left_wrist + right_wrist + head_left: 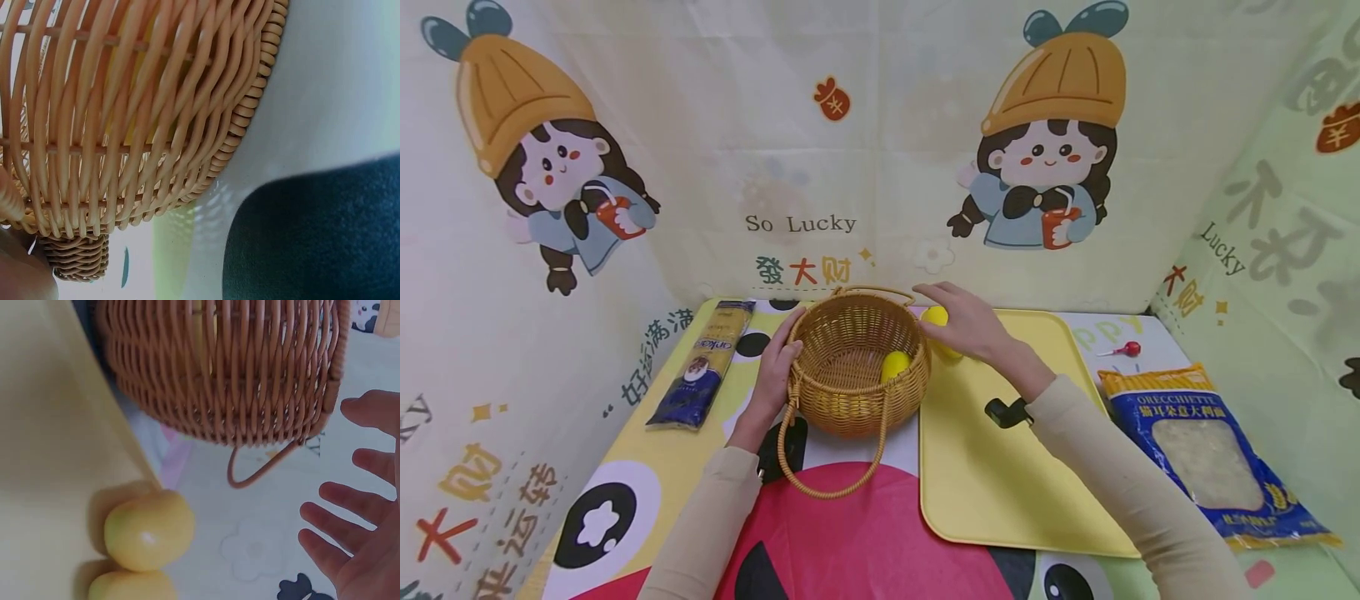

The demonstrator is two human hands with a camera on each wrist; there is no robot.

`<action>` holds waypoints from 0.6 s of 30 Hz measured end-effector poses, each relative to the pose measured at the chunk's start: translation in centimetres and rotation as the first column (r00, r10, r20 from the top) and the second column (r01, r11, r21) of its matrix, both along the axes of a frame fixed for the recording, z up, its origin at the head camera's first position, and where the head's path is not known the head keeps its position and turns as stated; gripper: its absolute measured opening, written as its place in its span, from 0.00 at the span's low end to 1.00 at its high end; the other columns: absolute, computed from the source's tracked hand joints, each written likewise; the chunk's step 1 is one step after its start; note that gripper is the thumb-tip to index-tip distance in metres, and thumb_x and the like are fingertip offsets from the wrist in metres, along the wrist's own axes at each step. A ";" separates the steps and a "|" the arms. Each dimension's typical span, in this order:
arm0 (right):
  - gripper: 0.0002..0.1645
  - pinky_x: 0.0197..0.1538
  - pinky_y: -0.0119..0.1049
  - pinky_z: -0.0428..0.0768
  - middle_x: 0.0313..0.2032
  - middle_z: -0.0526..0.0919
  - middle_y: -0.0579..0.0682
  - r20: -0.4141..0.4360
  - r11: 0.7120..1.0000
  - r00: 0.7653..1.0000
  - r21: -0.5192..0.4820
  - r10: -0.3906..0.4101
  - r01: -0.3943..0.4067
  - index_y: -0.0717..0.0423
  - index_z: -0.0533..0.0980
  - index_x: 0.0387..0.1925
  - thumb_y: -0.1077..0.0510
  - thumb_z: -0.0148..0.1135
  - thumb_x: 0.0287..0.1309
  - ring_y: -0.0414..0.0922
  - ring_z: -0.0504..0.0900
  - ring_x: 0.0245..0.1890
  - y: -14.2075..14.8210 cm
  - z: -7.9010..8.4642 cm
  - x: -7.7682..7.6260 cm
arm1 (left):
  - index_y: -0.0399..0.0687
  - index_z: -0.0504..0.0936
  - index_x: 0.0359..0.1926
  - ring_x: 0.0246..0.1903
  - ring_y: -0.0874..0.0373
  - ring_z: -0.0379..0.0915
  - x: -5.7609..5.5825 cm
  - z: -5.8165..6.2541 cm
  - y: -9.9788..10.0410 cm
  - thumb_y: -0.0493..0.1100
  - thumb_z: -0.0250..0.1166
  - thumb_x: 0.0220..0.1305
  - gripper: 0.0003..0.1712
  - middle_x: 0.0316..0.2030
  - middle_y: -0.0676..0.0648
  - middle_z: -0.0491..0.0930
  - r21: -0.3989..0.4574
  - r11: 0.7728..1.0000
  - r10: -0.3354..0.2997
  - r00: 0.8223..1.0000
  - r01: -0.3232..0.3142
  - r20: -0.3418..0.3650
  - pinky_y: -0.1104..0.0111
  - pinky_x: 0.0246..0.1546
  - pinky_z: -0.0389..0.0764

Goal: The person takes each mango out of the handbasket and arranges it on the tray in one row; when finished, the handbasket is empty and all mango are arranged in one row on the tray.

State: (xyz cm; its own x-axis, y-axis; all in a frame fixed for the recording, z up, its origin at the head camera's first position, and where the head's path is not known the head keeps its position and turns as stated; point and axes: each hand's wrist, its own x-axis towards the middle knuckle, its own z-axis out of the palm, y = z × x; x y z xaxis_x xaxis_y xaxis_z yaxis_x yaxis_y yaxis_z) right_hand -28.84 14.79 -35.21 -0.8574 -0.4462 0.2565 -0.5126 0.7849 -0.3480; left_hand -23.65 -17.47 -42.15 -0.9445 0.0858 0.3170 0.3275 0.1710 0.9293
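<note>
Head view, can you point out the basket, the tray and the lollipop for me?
Basket [848,413]: head view, on its front wall.
Tray [1018,487]: head view, on its bare floor.
Lollipop [1132,348]: head view, on its red head.

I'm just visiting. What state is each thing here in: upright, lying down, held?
Basket: upright, open-topped
Basket handles: folded outward
Inner yellow fruit: lying in the basket
Tray: lying flat
Two yellow fruits: side by side at the tray's edge
Orecchiette bag: lying flat
Blue-and-gold packet: lying flat
Lollipop: lying down
Left hand: holding the basket's side
Right hand: fingers spread, holding nothing
</note>
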 end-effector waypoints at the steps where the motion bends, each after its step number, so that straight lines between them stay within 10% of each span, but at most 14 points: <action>1: 0.38 0.62 0.57 0.75 0.67 0.73 0.52 0.002 1.000 1.000 -0.004 0.009 -0.009 0.41 0.66 0.71 0.41 0.61 0.61 0.56 0.74 0.64 -0.3 0.1 0.1 | 0.53 0.57 0.77 0.76 0.47 0.52 0.0 0.0 0.0 0.38 0.42 0.74 0.32 0.77 0.42 0.54 -0.001 1.000 0.001 1.000 -0.001 0.002 0.49 0.74 0.56; 13: 0.37 0.59 0.50 0.78 0.64 0.75 0.47 -0.005 0.996 0.996 -0.017 0.093 -0.093 0.40 0.69 0.70 0.44 0.66 0.59 0.50 0.77 0.60 -2.9 0.7 0.8 | 0.53 0.58 0.77 0.76 0.47 0.52 0.1 0.2 0.0 0.39 0.43 0.73 0.32 0.77 0.43 0.55 -0.021 1.000 0.010 1.000 -0.010 -0.003 0.47 0.74 0.56; 18: 0.36 0.63 0.49 0.77 0.66 0.73 0.49 0.026 0.989 0.989 -0.014 0.147 -0.147 0.42 0.69 0.69 0.44 0.66 0.59 0.50 0.74 0.64 -3.8 0.5 1.1 | 0.63 0.60 0.76 0.75 0.51 0.53 -1.3 -1.7 -0.3 0.41 0.43 0.74 0.31 0.76 0.51 0.57 -0.011 1.000 0.027 0.999 -0.027 -0.026 0.48 0.74 0.56</action>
State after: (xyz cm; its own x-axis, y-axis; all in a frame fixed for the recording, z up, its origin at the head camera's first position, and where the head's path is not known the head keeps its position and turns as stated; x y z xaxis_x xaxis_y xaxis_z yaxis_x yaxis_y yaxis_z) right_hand -27.73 10.98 -34.71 -0.7896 -0.5648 0.2400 -0.6122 0.6976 -0.3722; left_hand -25.00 -17.80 -43.88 -0.9382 0.0644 0.3401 0.3461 0.1905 0.9187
